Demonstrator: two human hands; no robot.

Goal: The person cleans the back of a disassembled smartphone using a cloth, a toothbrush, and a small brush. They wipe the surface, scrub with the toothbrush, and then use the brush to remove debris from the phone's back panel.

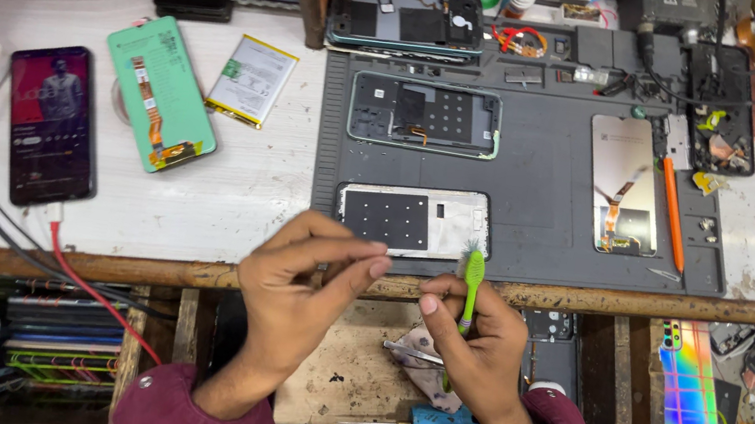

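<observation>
The worktop [233,192] carries a grey mat [535,214] with a phone frame [414,219] at its near edge. Right hand [467,348]: grip closed around a green toothbrush [472,280], bristles up beside the frame. Left hand [297,294]: fingertips pinched together; any held item cannot be determined.
</observation>
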